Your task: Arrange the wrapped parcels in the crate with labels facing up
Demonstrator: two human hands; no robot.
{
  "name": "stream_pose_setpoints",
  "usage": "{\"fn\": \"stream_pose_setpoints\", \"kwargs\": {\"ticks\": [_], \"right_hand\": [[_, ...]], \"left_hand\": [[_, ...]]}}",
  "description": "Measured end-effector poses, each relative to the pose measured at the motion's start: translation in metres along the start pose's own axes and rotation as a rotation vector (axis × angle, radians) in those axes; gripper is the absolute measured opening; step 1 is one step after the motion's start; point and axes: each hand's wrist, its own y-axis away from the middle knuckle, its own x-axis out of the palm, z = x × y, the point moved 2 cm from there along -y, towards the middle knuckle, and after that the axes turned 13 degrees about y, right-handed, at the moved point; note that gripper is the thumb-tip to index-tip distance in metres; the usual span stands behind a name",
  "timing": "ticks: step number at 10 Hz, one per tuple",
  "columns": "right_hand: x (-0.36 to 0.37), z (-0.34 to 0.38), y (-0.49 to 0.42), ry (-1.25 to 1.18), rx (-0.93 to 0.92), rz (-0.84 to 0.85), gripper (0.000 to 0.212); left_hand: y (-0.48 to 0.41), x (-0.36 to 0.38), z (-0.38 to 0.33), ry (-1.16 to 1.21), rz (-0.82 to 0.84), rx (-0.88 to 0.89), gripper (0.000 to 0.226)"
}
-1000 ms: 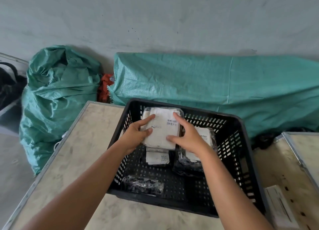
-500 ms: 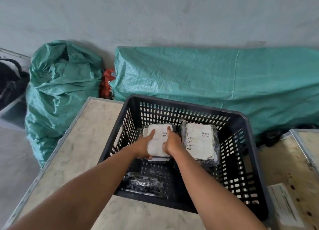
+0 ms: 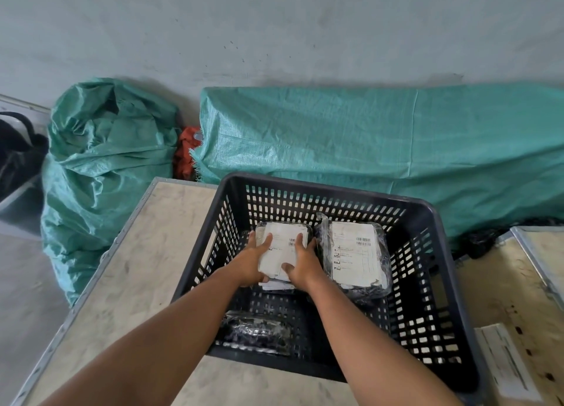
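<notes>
A black slotted crate point(image 3: 433, 222) stands on a pale table point(image 3: 146, 271). Deep inside it, at the far left, both hands hold a wrapped parcel point(image 3: 282, 242) with its white label up. My left hand point(image 3: 251, 263) grips its left edge and my right hand point(image 3: 302, 263) its right edge. It rests on another labelled parcel point(image 3: 276, 285) whose edge peeks out below. A second wrapped parcel point(image 3: 354, 254) lies label up to the right of it. A dark wrapped parcel point(image 3: 256, 332) with no label showing lies at the crate's near left.
A white box point(image 3: 503, 363) lies on the table right of the crate. Another table point(image 3: 546, 247) stands at the right edge. Green woven sacks point(image 3: 100, 167) and a green tarp-covered heap point(image 3: 366, 137) line the wall behind. A black bag point(image 3: 15, 155) sits far left.
Both hands have lowered the labelled parcel from rim height down into the crate's far left, onto the parcel lying there. The right-hand parcel has come fully into sight.
</notes>
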Motion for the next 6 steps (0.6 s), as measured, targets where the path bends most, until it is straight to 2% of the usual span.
{"fn": "stream_pose_setpoints", "kwargs": {"ticks": [3,6], "right_hand": [[-0.014,0.014,0.014,0.050,0.028,-0.034,0.088],[-0.050,0.002,0.057,-0.066,-0.151,-0.200,0.071]], "left_hand": [[0.009,-0.012,-0.018,-0.051,0.006,-0.043,0.124],[0.069,-0.060,-0.047,0.099,-0.046,0.185,0.090]]}}
